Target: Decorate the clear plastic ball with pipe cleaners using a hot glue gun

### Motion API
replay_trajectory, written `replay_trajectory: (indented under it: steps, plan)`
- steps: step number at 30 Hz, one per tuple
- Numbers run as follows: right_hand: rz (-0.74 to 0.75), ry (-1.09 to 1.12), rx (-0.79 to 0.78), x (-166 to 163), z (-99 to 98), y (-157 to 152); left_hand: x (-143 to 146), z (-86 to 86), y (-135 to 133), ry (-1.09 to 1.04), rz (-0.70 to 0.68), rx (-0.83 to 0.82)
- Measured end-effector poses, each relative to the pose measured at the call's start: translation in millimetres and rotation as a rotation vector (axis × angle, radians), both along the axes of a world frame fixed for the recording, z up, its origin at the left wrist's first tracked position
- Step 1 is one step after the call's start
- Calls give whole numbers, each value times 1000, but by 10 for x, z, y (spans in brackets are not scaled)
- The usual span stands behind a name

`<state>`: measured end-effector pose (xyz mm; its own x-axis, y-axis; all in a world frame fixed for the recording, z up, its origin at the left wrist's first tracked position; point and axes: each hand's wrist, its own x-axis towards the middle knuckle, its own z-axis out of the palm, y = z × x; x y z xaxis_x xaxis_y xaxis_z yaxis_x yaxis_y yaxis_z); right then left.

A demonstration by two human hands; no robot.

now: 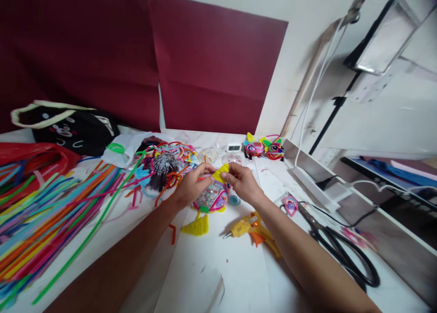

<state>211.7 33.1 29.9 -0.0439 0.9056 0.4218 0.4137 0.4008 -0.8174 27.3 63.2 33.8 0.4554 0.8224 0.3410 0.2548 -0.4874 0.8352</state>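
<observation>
A clear, rounded craft body (208, 197) filled with shiny scraps sits on white paper. Pink pipe cleaner edges it, and a purple-pink eye shape marks its right side. On top of it is a yellow pipe-cleaner fin (221, 172). My left hand (193, 184) pinches the fin's left side, fingers closed. From the right, my right hand (245, 180) grips the same fin between thumb and fingers. A second yellow pipe-cleaner fin (196, 225) lies just in front of the body. The fingers partly cover where fin and body meet.
A yellow glue gun (247, 226) lies by my right forearm, its light glowing red. Black scissors (336, 244) and an eye piece (290, 205) are farther right. Pipe cleaners (61, 213) spread across the left. Two finished-looking crafts (264, 148) and a small digital clock (234, 147) stand behind.
</observation>
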Motion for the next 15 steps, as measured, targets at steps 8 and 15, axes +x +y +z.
replay_trajectory:
  steps: [8,15]
  plan:
    - [15,8,-7,16,-46,27,-104,89,-34,162,-178,-28]
    - [14,17,-6,21,-24,9,-131,45,16,197,-194,2]
